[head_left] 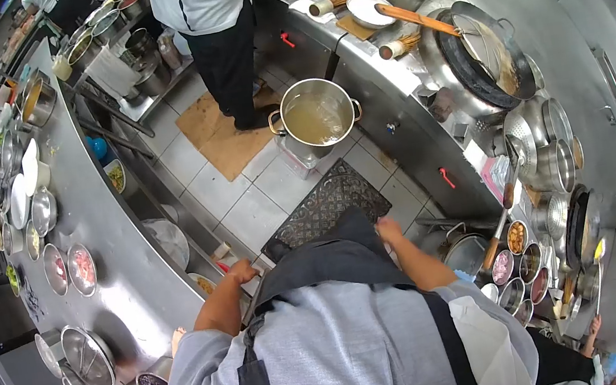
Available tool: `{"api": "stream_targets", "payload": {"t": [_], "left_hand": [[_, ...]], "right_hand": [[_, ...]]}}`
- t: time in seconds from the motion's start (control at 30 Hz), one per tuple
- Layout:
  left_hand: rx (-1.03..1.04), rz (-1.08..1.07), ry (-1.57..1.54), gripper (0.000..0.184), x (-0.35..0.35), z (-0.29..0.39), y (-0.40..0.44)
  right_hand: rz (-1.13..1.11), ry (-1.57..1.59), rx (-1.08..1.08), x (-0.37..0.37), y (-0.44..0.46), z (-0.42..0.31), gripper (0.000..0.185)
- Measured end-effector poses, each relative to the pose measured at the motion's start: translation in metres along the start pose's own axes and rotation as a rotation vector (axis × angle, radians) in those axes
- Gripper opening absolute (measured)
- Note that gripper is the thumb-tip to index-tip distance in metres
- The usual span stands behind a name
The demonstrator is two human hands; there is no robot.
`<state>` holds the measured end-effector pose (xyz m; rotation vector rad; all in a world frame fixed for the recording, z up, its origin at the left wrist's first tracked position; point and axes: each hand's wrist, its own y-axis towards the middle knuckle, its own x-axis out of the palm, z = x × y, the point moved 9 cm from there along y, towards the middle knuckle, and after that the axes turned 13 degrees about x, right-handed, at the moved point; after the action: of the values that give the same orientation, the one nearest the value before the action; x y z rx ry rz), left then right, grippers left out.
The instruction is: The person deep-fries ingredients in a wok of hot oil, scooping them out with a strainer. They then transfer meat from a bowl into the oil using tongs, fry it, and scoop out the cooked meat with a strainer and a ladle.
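My left hand (pixel 241 271) hangs low beside the left counter's edge, its fingers curled closed. A small red object (pixel 223 267) shows just beyond it; whether my fingers hold anything is too small to tell. My right hand (pixel 388 231) is closed at the right edge of my dark apron (pixel 318 263), and what it grips, if anything, is hidden. Ahead of both hands lies a black rubber mat (pixel 323 204) on the tiles. Beyond the mat, a large two-handled pot (pixel 317 115) of cloudy yellowish liquid, with something clear in it, rests on a low stand (pixel 295 155).
A co-worker (pixel 221 47) stands on flattened cardboard (pixel 214 139) ahead. Along the left steel counter (pixel 130 269) are bowls of ingredients. To the right, the stove line (pixel 381 95) carries a wok (pixel 490 56), pots and condiment bowls. Another person's hand (pixel 595 324) shows behind at right.
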<state>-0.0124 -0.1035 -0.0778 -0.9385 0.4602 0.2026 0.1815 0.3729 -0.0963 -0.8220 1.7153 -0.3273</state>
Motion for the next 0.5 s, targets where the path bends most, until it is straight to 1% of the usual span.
{"api": "stream_targets", "payload": {"t": [0.03,0.07,0.1,0.17,0.2,0.27,0.3,0.33,0.37,0.4,0.43,0.47,0.5], "left_hand": [[-0.038,0.015,-0.051,0.063,0.005,-0.020,-0.002],[-0.082,0.029,-0.107,0.062,0.011,-0.031,-0.003],[-0.086,0.088,-0.153,0.062,0.010,-0.031,-0.003],[-0.112,0.221,-0.247,0.062,-0.002,-0.031,-0.003],[-0.114,0.293,-0.319,0.061,-0.006,-0.031,-0.001],[-0.135,0.457,-0.472,0.060,-0.005,-0.027,0.000],[-0.175,0.476,-0.495,0.060,0.000,-0.020,-0.001],[-0.225,0.503,-0.522,0.059,0.002,-0.010,-0.005],[-0.286,0.534,-0.553,0.058,0.005,0.002,-0.014],[-0.331,0.554,-0.607,0.058,0.007,0.021,-0.025],[-0.352,0.579,-0.629,0.054,0.028,0.025,-0.021],[-0.374,0.605,-0.652,0.050,0.054,0.026,-0.012],[-0.408,0.626,-0.683,0.047,0.070,0.033,-0.012]], "right_hand": [[0.076,0.036,-0.184,-0.011,0.009,-0.045,0.030],[0.022,-0.018,-0.083,-0.024,0.013,-0.081,0.037],[0.015,-0.062,-0.095,-0.040,0.017,-0.120,0.043],[0.151,-0.008,-0.142,-0.075,0.026,-0.182,0.050],[0.149,-0.008,-0.144,-0.084,0.042,-0.208,0.052],[0.138,-0.002,-0.145,-0.102,0.081,-0.243,0.056],[0.124,0.003,-0.151,-0.110,0.104,-0.260,0.057],[0.136,0.144,-0.210,-0.099,0.160,-0.258,0.059],[0.126,0.224,-0.261,-0.092,0.210,-0.260,0.054],[0.092,0.200,-0.179,-0.102,0.214,-0.272,0.057],[0.058,0.172,-0.098,-0.113,0.215,-0.285,0.060],[-0.059,0.274,0.050,-0.129,0.176,-0.305,0.065],[-0.093,0.216,0.035,-0.130,0.190,-0.314,0.068]]}}
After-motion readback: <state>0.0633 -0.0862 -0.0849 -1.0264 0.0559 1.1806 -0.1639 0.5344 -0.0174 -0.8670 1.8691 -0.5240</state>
